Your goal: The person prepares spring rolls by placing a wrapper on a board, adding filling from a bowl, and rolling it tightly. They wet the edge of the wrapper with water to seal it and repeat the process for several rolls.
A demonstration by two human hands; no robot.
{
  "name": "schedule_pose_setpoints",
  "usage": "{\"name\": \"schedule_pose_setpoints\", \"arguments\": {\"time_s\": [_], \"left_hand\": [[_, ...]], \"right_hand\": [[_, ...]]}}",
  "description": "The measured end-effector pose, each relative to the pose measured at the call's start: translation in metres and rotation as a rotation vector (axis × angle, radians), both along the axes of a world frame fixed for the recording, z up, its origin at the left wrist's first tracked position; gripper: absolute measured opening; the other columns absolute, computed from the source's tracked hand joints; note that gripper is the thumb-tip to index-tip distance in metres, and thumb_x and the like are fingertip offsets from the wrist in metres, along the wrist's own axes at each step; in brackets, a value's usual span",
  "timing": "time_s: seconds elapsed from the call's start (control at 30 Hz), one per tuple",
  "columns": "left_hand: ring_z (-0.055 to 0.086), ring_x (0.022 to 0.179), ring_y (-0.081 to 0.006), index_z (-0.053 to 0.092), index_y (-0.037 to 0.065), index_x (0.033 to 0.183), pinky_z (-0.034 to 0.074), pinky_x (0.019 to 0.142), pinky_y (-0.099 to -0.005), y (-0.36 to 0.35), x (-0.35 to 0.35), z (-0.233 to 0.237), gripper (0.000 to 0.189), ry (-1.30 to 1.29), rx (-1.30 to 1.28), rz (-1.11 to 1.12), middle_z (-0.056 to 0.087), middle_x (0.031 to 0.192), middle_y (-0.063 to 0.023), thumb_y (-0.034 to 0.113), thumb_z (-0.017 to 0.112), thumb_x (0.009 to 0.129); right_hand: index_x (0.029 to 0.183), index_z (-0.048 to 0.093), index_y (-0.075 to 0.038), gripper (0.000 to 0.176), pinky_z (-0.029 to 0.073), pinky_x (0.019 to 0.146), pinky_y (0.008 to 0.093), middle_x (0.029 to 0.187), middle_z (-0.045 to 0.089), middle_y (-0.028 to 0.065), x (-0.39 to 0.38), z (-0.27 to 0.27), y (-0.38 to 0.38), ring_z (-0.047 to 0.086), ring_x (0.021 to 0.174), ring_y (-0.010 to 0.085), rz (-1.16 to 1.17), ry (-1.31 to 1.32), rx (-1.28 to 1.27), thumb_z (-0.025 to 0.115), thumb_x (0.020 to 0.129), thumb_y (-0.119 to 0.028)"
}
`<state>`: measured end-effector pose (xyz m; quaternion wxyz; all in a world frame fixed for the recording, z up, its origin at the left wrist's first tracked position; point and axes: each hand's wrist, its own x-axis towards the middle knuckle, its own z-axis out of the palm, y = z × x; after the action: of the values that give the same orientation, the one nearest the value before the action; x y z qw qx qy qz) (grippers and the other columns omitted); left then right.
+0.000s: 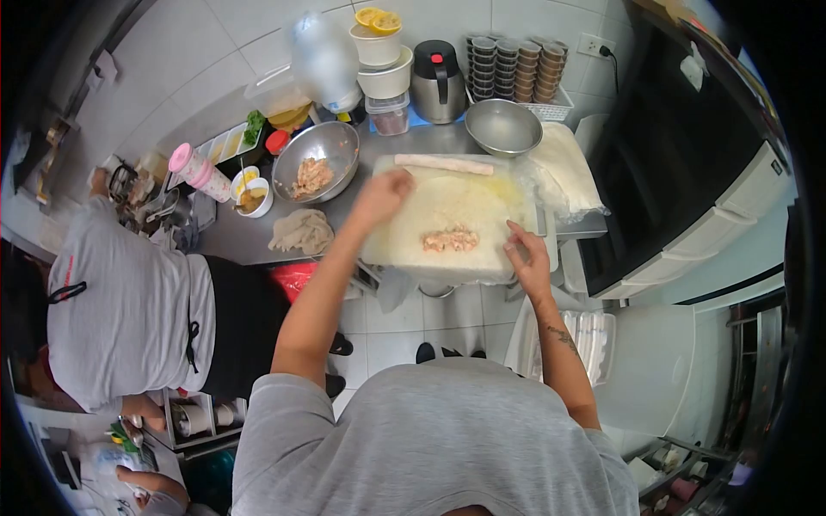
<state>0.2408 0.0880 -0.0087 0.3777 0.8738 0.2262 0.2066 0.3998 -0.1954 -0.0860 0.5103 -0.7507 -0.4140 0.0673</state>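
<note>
Head view over a steel counter: the left hand (383, 196) rests knuckles-up on the far left part of a pale wrapper sheet (447, 205). Whether it pinches the sheet or only presses it cannot be told. The right hand (527, 258) lies open, fingertips on the sheet's near right edge. A short line of minced filling (450, 239) sits on the sheet's near half, between the hands. The sheet lies flat on a white board (430, 272).

A finished roll (443, 163) lies along the board's far edge. To the left stands a steel bowl (337, 140) holding more filling, and a second steel bowl (503, 127) and a bag of wrappers (564, 172) are at far right. A co-worker in grey (129, 301) bends at the left.

Done well, this likely means light, even pressure from both hands. The thin sheet looks easy to tear, so it is best kept smooth and the filling compact.
</note>
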Motion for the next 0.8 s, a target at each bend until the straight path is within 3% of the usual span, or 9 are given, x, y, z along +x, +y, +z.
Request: {"name": "schedule_pose_setpoints", "arguments": {"time_s": [0.03, 0.1, 0.2, 0.3, 0.6, 0.7, 0.8], "left_hand": [[0.061, 0.080, -0.0229, 0.063, 0.000, 0.093, 0.048, 0.072, -0.0326, -0.025, 0.002, -0.014, 0.013, -0.013, 0.017, -0.119, 0.064, 0.088, -0.0125, 0.004, 0.055, 0.083], [0.058, 0.083, -0.0295, 0.062, 0.001, 0.089, 0.047, 0.073, -0.0368, -0.061, 0.010, -0.056, 0.014, 0.008, 0.485, -0.264, 0.059, 0.086, -0.0132, -0.002, 0.058, 0.076], [0.053, 0.085, -0.0338, 0.062, 0.002, 0.086, 0.045, 0.074, -0.0409, -0.091, 0.015, -0.059, 0.016, -0.137, 0.467, -0.228, 0.052, 0.082, -0.0139, -0.001, 0.064, 0.070], [0.052, 0.084, -0.0325, 0.060, 0.003, 0.082, 0.044, 0.074, -0.0406, -0.089, 0.006, -0.041, 0.013, -0.185, 0.392, -0.039, 0.051, 0.079, -0.0129, 0.000, 0.065, 0.070], [0.050, 0.081, -0.0314, 0.058, 0.004, 0.076, 0.044, 0.073, -0.0402, -0.082, -0.016, -0.074, 0.006, -0.131, 0.509, -0.110, 0.052, 0.080, -0.0111, -0.001, 0.058, 0.073], [0.051, 0.083, -0.0318, 0.058, 0.004, 0.082, 0.045, 0.074, -0.0378, -0.068, -0.020, -0.073, 0.009, -0.057, 0.503, -0.136, 0.051, 0.082, -0.0106, 0.000, 0.062, 0.074], [0.053, 0.090, -0.0328, 0.060, 0.004, 0.093, 0.045, 0.077, -0.0371, -0.060, -0.024, -0.068, 0.018, -0.060, 0.213, -0.061, 0.053, 0.091, -0.0109, 0.002, 0.063, 0.076]], "right_hand": [[0.119, 0.063, -0.014, 0.040, 0.039, 0.092, 0.0386, 0.100, 0.062, 0.0078, -0.001, 0.003, 0.000, 0.053, 0.100, 0.0268, -0.043, -0.016, 0.046, 0.068, 0.079, -0.017], [0.118, 0.063, -0.012, 0.039, 0.039, 0.094, 0.0389, 0.105, 0.061, 0.0097, -0.007, 0.010, 0.003, 0.053, 0.102, 0.0281, -0.127, -0.046, 0.136, 0.067, 0.079, -0.016], [0.115, 0.064, -0.009, 0.037, 0.039, 0.095, 0.0396, 0.109, 0.060, 0.0120, -0.016, 0.011, 0.010, 0.052, 0.105, 0.0297, -0.122, -0.273, 0.092, 0.067, 0.079, -0.016], [0.112, 0.064, -0.008, 0.035, 0.039, 0.094, 0.0413, 0.109, 0.060, 0.0114, -0.034, 0.021, 0.025, 0.051, 0.107, 0.0306, 0.044, -0.399, 0.060, 0.067, 0.078, -0.016], [0.088, 0.070, -0.007, 0.013, 0.043, 0.086, 0.0384, 0.091, 0.064, 0.0062, -0.049, -0.003, 0.079, 0.058, 0.092, 0.0257, 0.155, -0.527, 0.153, 0.069, 0.075, -0.009], [0.085, 0.069, -0.006, 0.009, 0.044, 0.085, 0.0376, 0.087, 0.064, 0.0061, -0.034, -0.008, 0.074, 0.058, 0.088, 0.0257, 0.170, -0.515, 0.112, 0.068, 0.076, -0.008], [0.086, 0.069, -0.006, 0.012, 0.044, 0.086, 0.0384, 0.087, 0.063, 0.0065, -0.028, -0.007, 0.067, 0.058, 0.089, 0.0266, 0.197, -0.369, 0.070, 0.070, 0.074, -0.010]]}}
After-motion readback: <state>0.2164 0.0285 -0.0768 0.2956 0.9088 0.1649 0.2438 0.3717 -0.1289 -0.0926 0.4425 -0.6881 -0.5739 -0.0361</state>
